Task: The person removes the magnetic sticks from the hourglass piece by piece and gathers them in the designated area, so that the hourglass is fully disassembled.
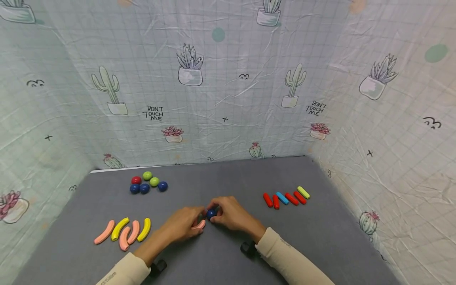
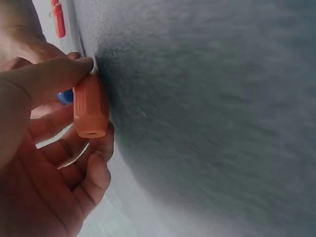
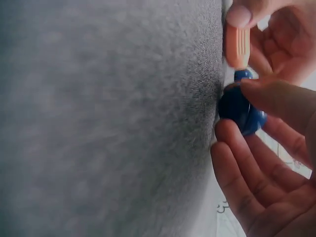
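Note:
Near the middle of the table, my left hand [image 1: 183,223] pinches a pink curved piece [image 1: 199,225] between thumb and fingers. Up close in the left wrist view, this ridged piece [image 2: 91,108] has a small hole in its end face. My right hand [image 1: 231,213] grips a shiny dark blue ball [image 1: 211,214] just to the right of it. The right wrist view has a smaller blue part [image 3: 242,75] between the pink piece [image 3: 238,47] and the ball [image 3: 240,109]. Both held things are close over the grey tabletop, fingers partly covering them.
Pink and yellow curved pieces [image 1: 121,228] lie at left. Behind them sits a group of red, green and blue balls [image 1: 144,188]. Several red, blue and yellow-green sticks [image 1: 291,198] lie at right. A printed cloth [image 1: 228,95] encloses the grey table [image 1: 221,261] at back and sides.

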Demonstrator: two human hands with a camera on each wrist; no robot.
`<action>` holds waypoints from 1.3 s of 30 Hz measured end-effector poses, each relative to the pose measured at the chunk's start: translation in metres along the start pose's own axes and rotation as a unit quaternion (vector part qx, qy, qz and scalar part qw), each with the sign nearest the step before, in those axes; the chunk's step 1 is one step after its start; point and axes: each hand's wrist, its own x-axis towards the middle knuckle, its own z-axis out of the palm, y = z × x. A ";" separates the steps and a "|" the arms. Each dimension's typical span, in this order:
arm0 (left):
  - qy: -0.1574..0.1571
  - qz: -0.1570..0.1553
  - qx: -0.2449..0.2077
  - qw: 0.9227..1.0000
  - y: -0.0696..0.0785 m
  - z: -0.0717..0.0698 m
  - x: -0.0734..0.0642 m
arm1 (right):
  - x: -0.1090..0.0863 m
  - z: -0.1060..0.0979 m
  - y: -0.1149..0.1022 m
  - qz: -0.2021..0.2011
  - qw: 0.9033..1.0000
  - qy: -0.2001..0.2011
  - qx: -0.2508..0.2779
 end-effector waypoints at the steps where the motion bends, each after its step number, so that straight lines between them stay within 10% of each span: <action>1: 0.001 -0.002 -0.004 1.000 -0.001 -0.001 -0.004 | 0.002 0.001 -0.001 0.000 1.000 0.004 -0.006; 7: 0.005 -0.073 -0.035 0.997 -0.009 -0.011 -0.035 | 0.022 0.005 -0.005 0.008 0.999 0.030 -0.027; 17: 0.044 -0.208 0.051 0.976 -0.020 -0.022 -0.071 | 0.080 0.015 -0.024 0.027 0.999 0.029 -0.035; 30: 0.039 -0.213 0.131 0.967 -0.020 -0.027 -0.092 | 0.159 0.043 -0.037 0.155 0.985 0.056 -0.050; 39: 0.064 -0.215 0.143 0.964 -0.020 -0.024 -0.106 | 0.180 0.061 -0.041 0.161 0.983 0.055 -0.075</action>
